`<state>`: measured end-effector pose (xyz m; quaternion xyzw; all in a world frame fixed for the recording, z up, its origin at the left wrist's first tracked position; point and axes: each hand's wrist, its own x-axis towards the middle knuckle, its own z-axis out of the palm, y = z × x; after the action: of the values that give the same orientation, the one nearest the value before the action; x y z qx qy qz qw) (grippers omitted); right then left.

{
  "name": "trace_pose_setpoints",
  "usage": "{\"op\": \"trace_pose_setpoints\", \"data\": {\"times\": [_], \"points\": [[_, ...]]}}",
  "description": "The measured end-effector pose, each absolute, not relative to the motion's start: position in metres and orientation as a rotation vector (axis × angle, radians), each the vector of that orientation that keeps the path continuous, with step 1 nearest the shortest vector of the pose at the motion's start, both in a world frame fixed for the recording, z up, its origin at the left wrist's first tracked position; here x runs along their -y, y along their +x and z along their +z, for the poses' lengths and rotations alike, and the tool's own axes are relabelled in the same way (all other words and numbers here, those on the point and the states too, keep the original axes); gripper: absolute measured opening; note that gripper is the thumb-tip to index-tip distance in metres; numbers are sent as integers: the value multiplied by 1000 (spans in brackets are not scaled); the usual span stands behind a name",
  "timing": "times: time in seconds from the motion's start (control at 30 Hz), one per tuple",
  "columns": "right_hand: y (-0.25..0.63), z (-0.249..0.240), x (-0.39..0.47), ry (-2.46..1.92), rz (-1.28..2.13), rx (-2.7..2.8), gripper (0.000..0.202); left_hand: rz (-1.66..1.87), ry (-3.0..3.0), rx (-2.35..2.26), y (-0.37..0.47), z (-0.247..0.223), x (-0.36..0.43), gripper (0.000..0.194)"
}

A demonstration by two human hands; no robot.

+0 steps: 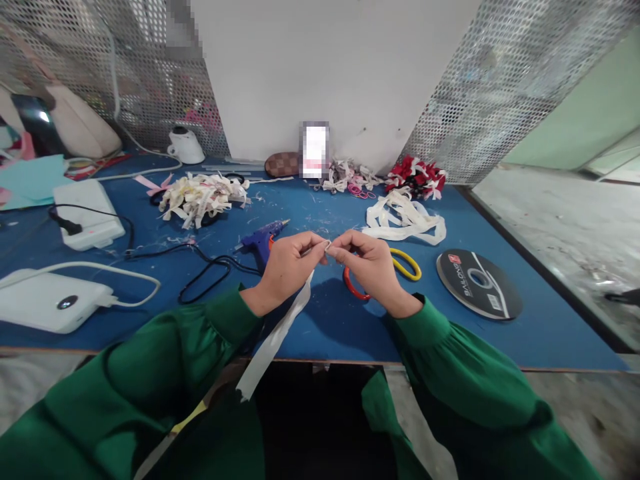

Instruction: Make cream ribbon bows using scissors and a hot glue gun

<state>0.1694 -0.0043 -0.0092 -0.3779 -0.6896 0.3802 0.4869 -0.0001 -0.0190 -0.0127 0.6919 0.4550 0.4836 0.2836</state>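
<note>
Both hands meet above the middle of the blue table, fingertips pinched together on a small pale piece. My left hand (291,268) grips a white ribbon (280,331), whose long tail hangs down over the table's front edge. My right hand (373,265) pinches the same pale bit at the fingertips; its exact shape is too small to tell. Behind my left hand lies a blue glue gun (261,240), partly covered by it. Scissors with a red handle loop (354,285) and a yellow handle loop (407,265) rest under and beside my right hand.
A ribbon spool (479,284) lies at the right on the blue table (320,337). Loose white ribbon (406,217) and red-and-white bows (416,177) sit behind it. Left are a ribbon pile (199,199), a white power bank (55,300), a power strip (89,213) and cables.
</note>
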Motion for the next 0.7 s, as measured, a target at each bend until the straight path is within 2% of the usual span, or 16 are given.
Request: {"op": "trace_pose_setpoints", "data": {"times": [0.43, 0.6, 0.7], "points": [[169, -12, 1, -986, 913, 1537, 16, 1157, 1836, -1120, 1, -12, 20, 25], [171, -17, -3, -976, 809, 1584, 12, 1114, 1841, -1100, 1, -11, 20, 25], [172, -18, -4, -918, 687, 1661, 2, 1094, 1805, -1093, 2, -10, 21, 23]]}}
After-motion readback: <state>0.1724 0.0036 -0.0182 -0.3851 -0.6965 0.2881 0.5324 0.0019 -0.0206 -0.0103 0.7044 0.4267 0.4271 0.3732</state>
